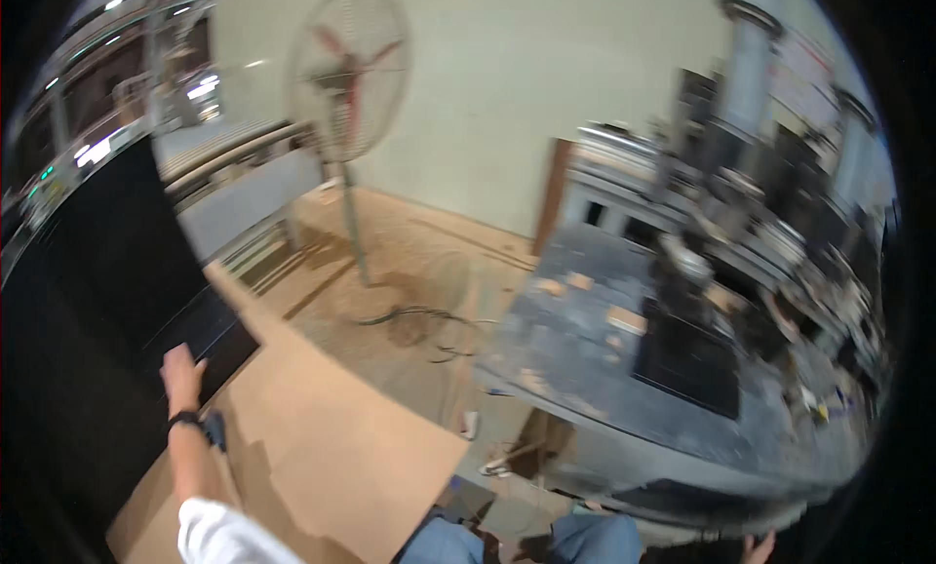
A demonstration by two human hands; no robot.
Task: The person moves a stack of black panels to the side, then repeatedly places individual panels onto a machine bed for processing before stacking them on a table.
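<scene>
At the left, my left hand, with a dark band at the wrist, reaches onto a small black panel. Its fingers look curled at the panel's edge, though motion blurs them. Under this lies a light brown board, and a large black sheet rises on its far left side. A dark-handled tool lies on the board beside my wrist. My right hand shows only partly at the lower right edge, next to a dark area; what it holds, if anything, is hidden.
On the right stands a machine with a dusty grey table, carrying a black panel and wood scraps. Beyond the board are a tall pedestal fan, a roller conveyor and loose cables on a dusty floor.
</scene>
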